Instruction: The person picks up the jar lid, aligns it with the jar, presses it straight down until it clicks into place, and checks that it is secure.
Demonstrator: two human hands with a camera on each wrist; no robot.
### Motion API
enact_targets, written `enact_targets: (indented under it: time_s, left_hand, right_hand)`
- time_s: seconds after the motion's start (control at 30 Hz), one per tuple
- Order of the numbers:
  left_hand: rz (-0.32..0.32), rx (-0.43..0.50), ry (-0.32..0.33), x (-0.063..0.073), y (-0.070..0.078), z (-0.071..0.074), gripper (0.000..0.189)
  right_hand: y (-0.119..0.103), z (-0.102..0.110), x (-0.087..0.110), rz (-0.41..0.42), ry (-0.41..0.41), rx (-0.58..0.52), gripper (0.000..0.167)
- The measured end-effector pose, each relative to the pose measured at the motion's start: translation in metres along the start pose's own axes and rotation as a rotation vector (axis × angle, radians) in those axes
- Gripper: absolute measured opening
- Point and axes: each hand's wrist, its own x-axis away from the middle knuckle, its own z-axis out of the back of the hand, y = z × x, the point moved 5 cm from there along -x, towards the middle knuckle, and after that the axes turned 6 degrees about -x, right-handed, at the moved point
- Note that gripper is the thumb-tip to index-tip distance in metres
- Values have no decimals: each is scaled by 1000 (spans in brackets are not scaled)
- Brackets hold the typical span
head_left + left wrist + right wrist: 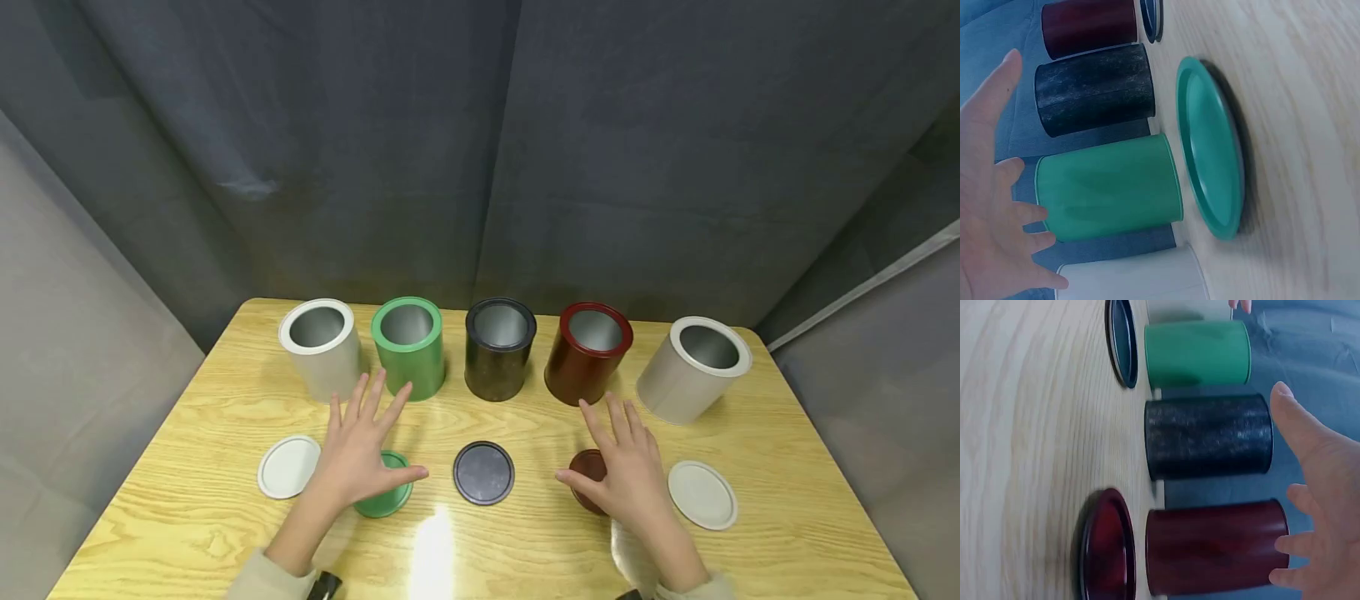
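My left hand [360,454] hovers with spread fingers above the green lid [390,497], holding nothing. Over the dark red lid [587,461] my right hand [630,475] is likewise spread and holds nothing; it partly hides that lid. Behind the hands stand lidless cans in a row: a white can [330,367], a green can [417,367], a black can [495,371], a dark red can [577,371] and a light grey can [671,387]. The left wrist view shows the green lid [1213,150] lying flat before the green can [1110,187].
A white lid [288,467] lies at the left, a black lid [483,473] in the middle and an off-white lid [702,495] at the right, all on the wooden table [517,550]. Dark grey curtains [480,150] hang behind the table's back edge.
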Motion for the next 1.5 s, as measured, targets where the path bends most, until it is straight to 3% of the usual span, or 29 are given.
enact_targets:
  time_s: [0.5,0.97,1.2,1.5]
  left_hand:
    - [-56,14,63,8,-7,18,109]
    - [-125,117,104,18,-20,21,104]
    - [-160,153,136,22,-31,27,100]
    - [-112,169,143,30,-52,37,101]
  right_hand:
    - [-25,-7,-10,39,12,-95,96]
    - [-46,-17,-21,140,45,-173,90]
    - [-59,-26,-26,157,19,-222,84]
    - [-75,-32,-34,174,4,-248,83]
